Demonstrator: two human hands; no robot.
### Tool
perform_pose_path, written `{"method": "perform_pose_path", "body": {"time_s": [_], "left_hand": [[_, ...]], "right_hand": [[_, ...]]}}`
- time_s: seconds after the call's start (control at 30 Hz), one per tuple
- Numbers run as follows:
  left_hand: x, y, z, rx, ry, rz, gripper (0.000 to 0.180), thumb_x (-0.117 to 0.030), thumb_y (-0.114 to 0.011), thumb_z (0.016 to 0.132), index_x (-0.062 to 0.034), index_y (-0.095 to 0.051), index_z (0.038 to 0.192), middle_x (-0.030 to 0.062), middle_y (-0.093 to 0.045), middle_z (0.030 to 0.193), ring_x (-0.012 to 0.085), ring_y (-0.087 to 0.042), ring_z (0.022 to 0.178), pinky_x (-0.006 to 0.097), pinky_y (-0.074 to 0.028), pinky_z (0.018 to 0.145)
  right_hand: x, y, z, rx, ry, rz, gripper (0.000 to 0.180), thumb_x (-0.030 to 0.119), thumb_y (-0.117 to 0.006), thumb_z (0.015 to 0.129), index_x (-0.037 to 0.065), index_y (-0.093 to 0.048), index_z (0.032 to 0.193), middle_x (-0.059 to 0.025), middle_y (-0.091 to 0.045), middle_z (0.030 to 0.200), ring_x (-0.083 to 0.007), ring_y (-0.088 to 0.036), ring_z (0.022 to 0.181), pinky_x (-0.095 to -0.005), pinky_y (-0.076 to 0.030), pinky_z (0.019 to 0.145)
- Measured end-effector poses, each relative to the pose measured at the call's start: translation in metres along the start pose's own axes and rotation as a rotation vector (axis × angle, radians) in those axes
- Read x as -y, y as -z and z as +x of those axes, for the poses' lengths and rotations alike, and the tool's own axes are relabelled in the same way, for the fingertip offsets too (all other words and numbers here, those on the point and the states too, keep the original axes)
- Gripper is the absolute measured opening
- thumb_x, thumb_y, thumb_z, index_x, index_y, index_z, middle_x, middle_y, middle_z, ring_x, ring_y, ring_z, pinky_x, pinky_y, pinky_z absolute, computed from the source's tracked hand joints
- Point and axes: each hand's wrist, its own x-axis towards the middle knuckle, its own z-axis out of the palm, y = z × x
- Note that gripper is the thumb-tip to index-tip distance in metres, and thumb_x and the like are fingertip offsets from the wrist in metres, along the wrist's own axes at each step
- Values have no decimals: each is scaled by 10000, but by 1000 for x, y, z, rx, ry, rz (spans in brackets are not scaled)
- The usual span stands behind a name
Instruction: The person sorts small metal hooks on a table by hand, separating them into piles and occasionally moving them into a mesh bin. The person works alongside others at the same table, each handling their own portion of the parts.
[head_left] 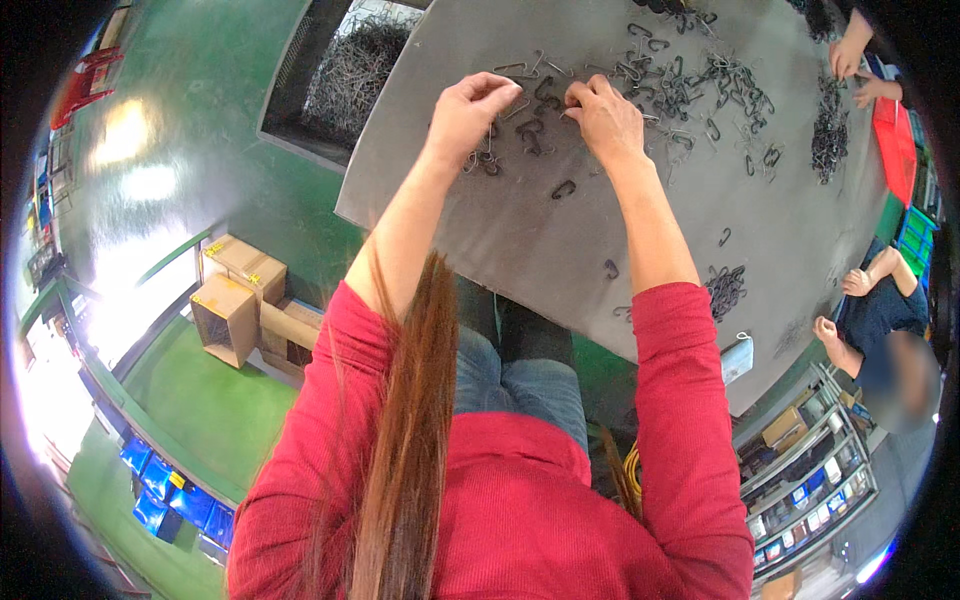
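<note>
Over the far part of the grey table (500,215), my left hand (470,115) is closed, thumb and forefinger pinched together. What is between them is too small to make out. To its right, my right hand (608,118) has its fingers bent down and drawn together near the tabletop; their tips hide whatever they grip. Dark snap hooks (532,135) and thin wire pieces lie between and just below my hands. One single hook (564,190) lies nearer me. Beyond my right hand spreads a loose pile of dark hooks (735,85).
A dark bin (290,105) full of thin wire pieces stands beyond the table's left edge. A small hook pile (726,290) lies near my right forearm. Co-workers' hands (850,55) are at the right edge, near a red tray (893,145). Cardboard boxes (225,310) stand left.
</note>
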Motion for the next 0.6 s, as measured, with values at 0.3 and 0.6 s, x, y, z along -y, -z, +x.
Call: {"method": "perform_pose_path", "body": {"time_s": [0.3,0.6], "left_hand": [[16,6,-6,-343,-402,788,233,-246,-721,744,-163,-662,954,48,-585,1009,268,-511,1003,409,-401,872],[31,18,-11,-311,-392,965,131,-175,-647,798,-143,-652,924,29,-563,1042,263,-493,1004,414,-387,832]], "right_hand": [[4,1,18,-131,1,134,130,187,-620,835,121,-579,938,-89,-561,944,-307,-604,884,-428,-476,716],[18,-9,-8,-287,-58,215,268,155,-671,791,204,-610,1048,-54,-555,964,-287,-585,926,-400,-490,743]]}}
